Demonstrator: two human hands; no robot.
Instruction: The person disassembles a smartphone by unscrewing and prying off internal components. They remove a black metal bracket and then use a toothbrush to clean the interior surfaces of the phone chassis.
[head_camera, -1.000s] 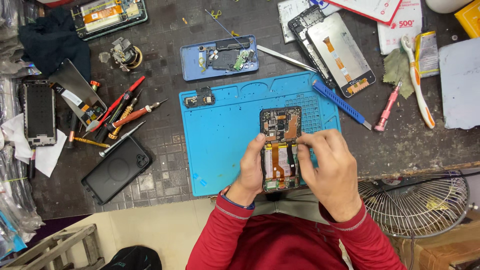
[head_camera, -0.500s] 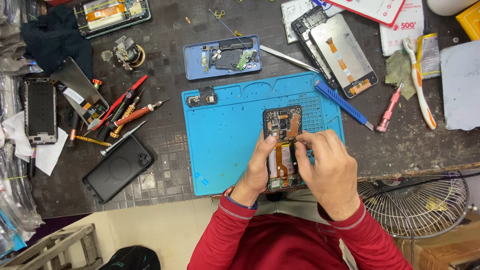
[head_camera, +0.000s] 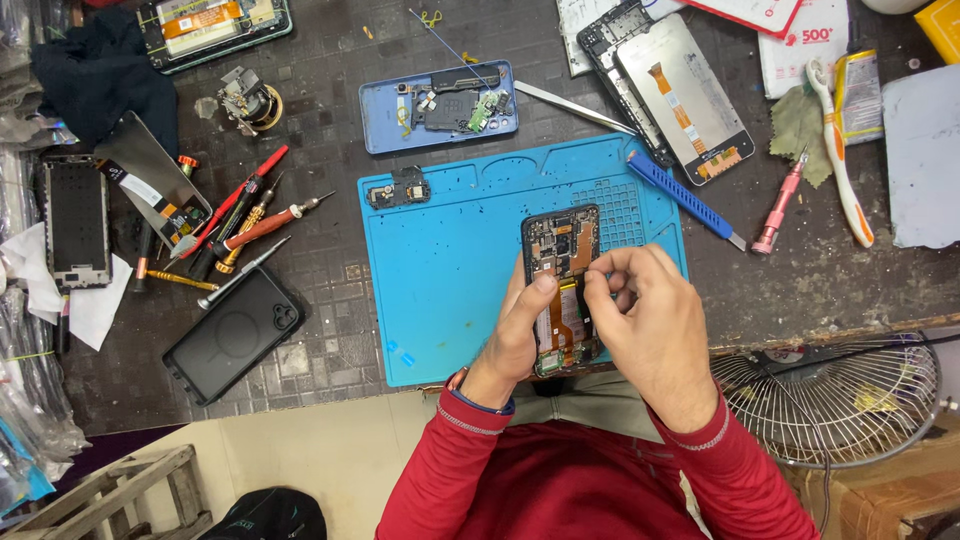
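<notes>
An opened phone with bare circuit boards and an orange flex cable lies on the blue work mat, near its front right corner. My left hand grips the phone's left edge, thumb pressed on its middle. My right hand rests over the phone's right side, with thumb and forefinger pinched together above the board; whether they hold a small part is hidden. A small black module sits at the mat's far left corner.
A blue phone back with parts lies beyond the mat, tweezers and a blue pry tool to the right. Screwdrivers and a black phone case lie left. A screen assembly and a wire fan guard are right.
The view has shifted slightly. My right fingers have pinched closer over the phone's board, while my left hand keeps its hold on the phone.
</notes>
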